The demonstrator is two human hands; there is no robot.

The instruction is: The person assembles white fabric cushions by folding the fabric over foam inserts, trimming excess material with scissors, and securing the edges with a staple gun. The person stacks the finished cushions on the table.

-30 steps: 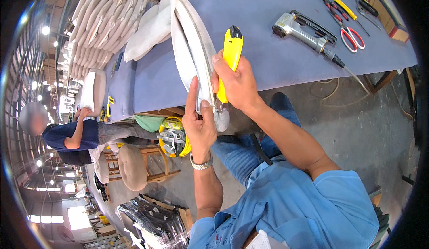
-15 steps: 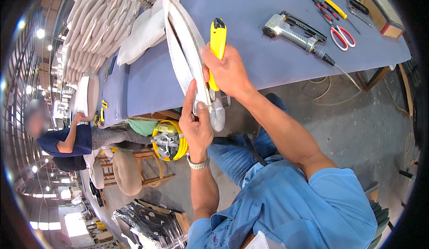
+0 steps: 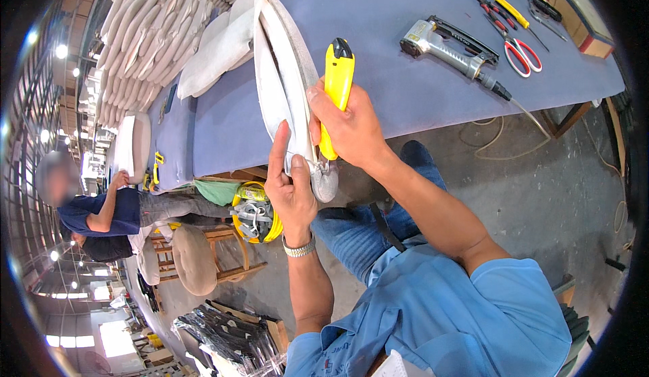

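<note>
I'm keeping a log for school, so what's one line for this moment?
right hand: grips yellow utility knife | left hand: steadies upholstered panel | bench: staple gun, scissors

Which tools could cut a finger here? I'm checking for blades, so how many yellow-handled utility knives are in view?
2. One yellow-handled utility knife is gripped in the right hand; a slimmer yellow knife lies on the blue table, far right. Others may be hidden.

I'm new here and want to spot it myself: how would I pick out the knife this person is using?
Start at the long blue-grey table. At its near edge the right hand grips the utility knife: bright yellow, black-tipped, standing upright, unlike the tools lying flat.
</note>
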